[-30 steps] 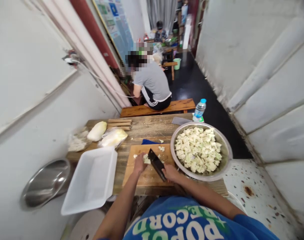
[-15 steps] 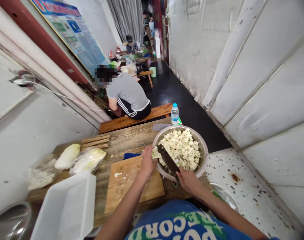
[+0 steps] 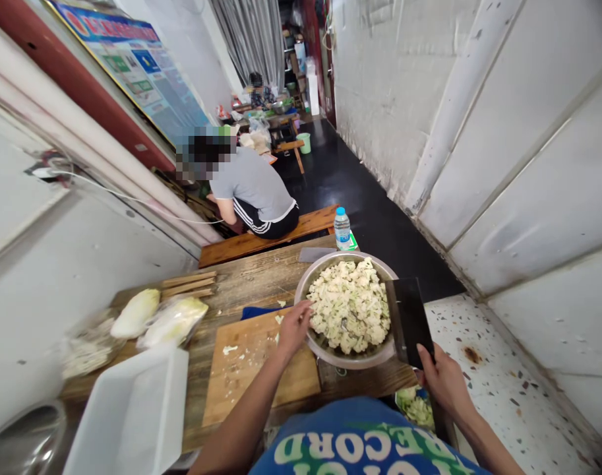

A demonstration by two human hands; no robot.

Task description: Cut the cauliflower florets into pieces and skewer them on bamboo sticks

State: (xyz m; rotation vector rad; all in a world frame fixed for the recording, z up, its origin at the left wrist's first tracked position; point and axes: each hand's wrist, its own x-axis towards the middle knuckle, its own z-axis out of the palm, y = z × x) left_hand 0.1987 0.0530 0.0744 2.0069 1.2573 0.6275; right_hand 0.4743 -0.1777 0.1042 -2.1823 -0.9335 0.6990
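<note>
A wide metal bowl (image 3: 398, 359) heaped with cut cauliflower (image 3: 350, 303) stands at the table's right end. My left hand (image 3: 295, 328) is at its left rim, fingers loosely curved and slightly apart, with no piece visible in them. To the right of the bowl, my right hand (image 3: 444, 376) grips the handle of a dark, broad-bladed cleaver (image 3: 408, 316), its blade raised beside the rim. Left of the bowl lies a wooden cutting board (image 3: 256, 369) with small white scraps on it.
A white plastic bin (image 3: 132, 402), wrapped cabbage (image 3: 177, 320) and a bare cabbage (image 3: 136, 313) are on the left. A water bottle (image 3: 341, 229) and a second blade (image 3: 316, 254) sit behind the bowl. A person (image 3: 256, 185) sits on a bench (image 3: 315, 221) ahead.
The cleaver has moved from above the bowl to its right side with my right hand. The cauliflower piece has left my left hand, which stays by the left rim.
</note>
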